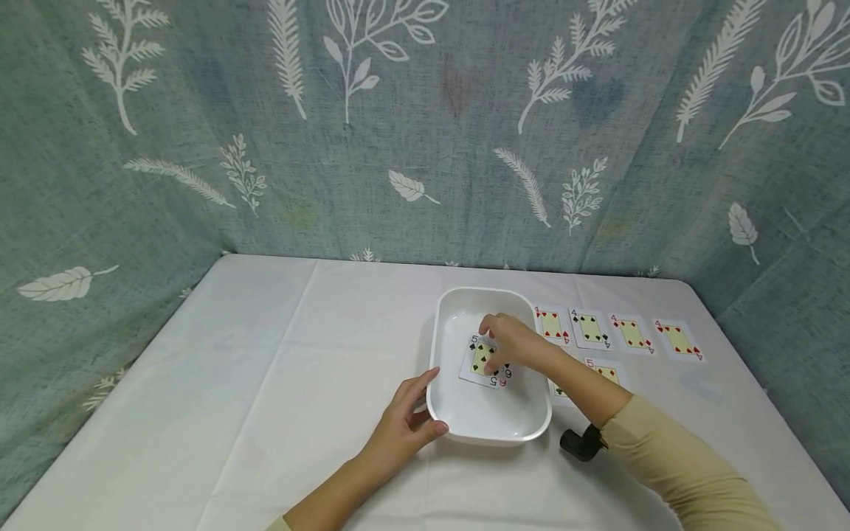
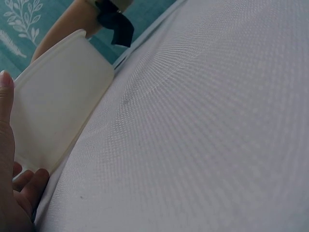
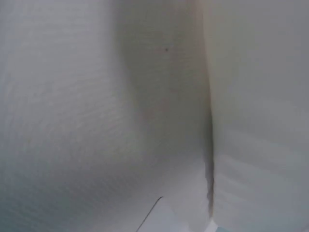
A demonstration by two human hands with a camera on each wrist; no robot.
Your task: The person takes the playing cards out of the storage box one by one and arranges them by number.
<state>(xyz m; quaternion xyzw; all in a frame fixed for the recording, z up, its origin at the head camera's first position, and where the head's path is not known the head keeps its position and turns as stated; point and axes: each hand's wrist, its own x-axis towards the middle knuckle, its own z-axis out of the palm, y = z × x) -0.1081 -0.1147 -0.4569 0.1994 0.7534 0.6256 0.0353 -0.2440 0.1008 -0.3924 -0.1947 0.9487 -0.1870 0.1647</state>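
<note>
Head view: the only one showing the cards; the right hand (image 1: 511,345) reaches into the white tray (image 1: 488,424) and pinches the five of spades (image 1: 479,359) lying on a small stack inside.
Left wrist view: the tray's outer wall (image 2: 58,101) close up, the left hand (image 2: 14,193) curled round its near corner.
Right wrist view: blurred white, cannot tell what.
Around: four fours (image 1: 617,332) in a row on the surface (image 1: 265,383) right of the tray, more cards partly hidden behind the right forearm.
Axis: the five's long side runs away from the person, slightly tilted.
</note>
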